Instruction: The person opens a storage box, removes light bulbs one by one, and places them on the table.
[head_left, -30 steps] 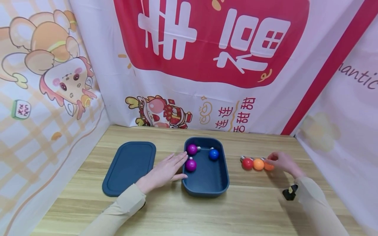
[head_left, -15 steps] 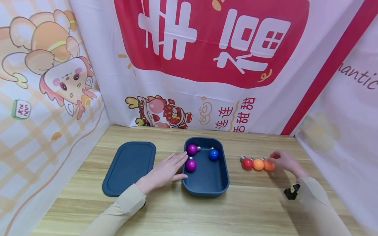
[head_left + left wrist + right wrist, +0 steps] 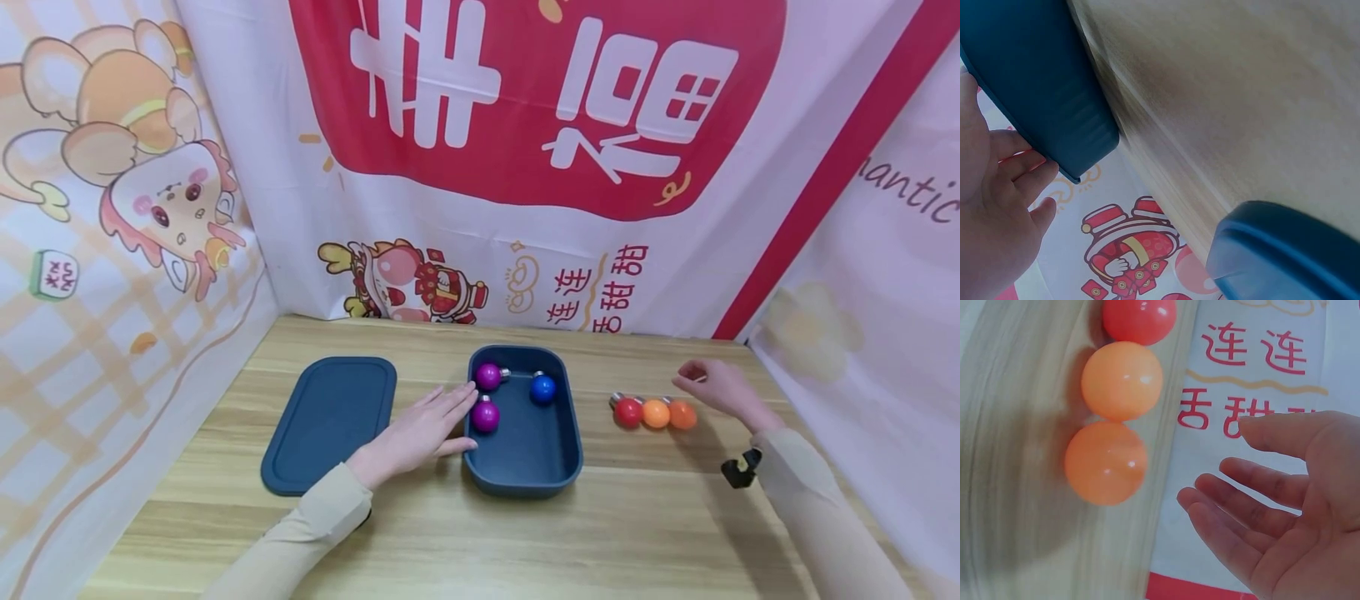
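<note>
My left hand lies with straight fingers against the left wall of a dark blue box; the left wrist view shows its fingertips touching the rim. Inside the box are two purple light bulbs and a blue light bulb, all toward the left and back. To the right of it, a red light bulb, a light orange light bulb and a darker orange light bulb stand side by side on the table. Above the darker orange one, my right hand hovers empty, fingers loosely curved and apart from it.
A dark blue lid lies flat on the wooden table, left of the box. Printed cloth hangs at the back, with more cloth along both sides. A small black device is at my right wrist.
My right hand has let go of the darker orange light bulb and lifted up and back from it. The bulb stays in the row. My left hand keeps its place at the box.
</note>
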The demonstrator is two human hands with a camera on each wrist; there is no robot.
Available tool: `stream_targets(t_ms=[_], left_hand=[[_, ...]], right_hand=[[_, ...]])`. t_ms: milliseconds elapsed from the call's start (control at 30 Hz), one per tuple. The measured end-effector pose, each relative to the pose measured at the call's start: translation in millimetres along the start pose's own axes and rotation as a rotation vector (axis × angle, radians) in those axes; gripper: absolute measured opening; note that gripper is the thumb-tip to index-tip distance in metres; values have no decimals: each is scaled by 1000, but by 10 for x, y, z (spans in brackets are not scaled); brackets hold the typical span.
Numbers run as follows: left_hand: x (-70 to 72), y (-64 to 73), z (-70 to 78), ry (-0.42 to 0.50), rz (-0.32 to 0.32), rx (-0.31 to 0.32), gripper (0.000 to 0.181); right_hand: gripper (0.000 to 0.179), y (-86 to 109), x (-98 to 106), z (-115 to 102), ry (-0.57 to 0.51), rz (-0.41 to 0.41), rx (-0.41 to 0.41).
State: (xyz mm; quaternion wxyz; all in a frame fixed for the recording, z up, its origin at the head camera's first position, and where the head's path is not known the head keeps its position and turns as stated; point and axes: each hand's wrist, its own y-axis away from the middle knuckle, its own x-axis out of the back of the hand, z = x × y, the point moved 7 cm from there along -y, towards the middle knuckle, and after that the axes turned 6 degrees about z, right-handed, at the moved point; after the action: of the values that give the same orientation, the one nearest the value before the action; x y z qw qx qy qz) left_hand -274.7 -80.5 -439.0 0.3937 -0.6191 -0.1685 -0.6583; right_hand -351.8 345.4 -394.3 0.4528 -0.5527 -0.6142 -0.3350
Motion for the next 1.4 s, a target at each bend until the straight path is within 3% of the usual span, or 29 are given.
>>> stream_targets(t_ms=[533, 800, 1033, 1400], left_hand=[[-3, -2, 7, 12, -8, 10, 75], [-13, 1, -2, 5, -11, 12, 76], [-16, -8, -24, 3, -5, 19, 76], [-3, -2, -18, 6, -5, 11, 75]], right_hand=[[37, -120, -107, -462, -8, -84, 58], [37, -170, -168, -708, -66, -122, 11], [34, -229, -206, -977, -85, -106, 103], [35, -299, -320, -1341, -75, -104, 135]])
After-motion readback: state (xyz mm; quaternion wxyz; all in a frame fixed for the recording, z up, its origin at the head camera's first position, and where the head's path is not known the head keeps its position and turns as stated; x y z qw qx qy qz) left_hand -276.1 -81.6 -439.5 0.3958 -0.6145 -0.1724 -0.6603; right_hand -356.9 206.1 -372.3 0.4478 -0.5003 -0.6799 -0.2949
